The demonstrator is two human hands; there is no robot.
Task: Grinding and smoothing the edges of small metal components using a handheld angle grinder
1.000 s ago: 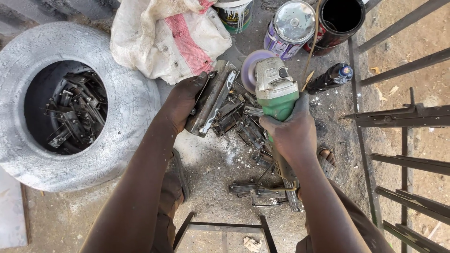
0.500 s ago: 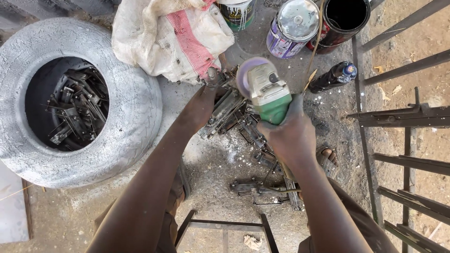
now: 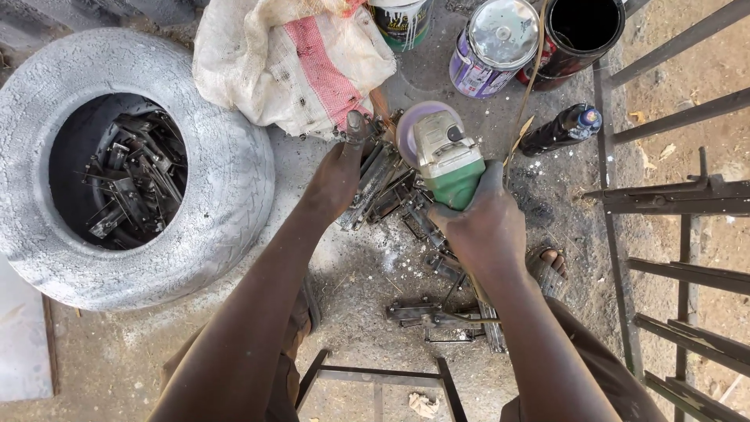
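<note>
Our right hand (image 3: pixel 486 227) is clenched around the green grinder (image 3: pixel 445 160), disc forward over the metal pieces (image 3: pixel 391 191) on the floor (image 3: pixel 367 273). Our left hand (image 3: pixel 337 176) presses flat on 1 piece, fingers closed over its end. Going down in size: the tyre (image 3: pixel 226 180) full of brackets, the sack (image 3: pixel 297 62), 3 paint cans (image 3: pixel 494 43), 1 bottle (image 3: pixel 558 131). We judge this to be the grinding step; next calls for a steady hold while the disc meets the edge.

Glossy metal paint-can lid (image 3: pixel 502 31) (tyre (image 3: pixel 226 187) rough, matt)
</note>
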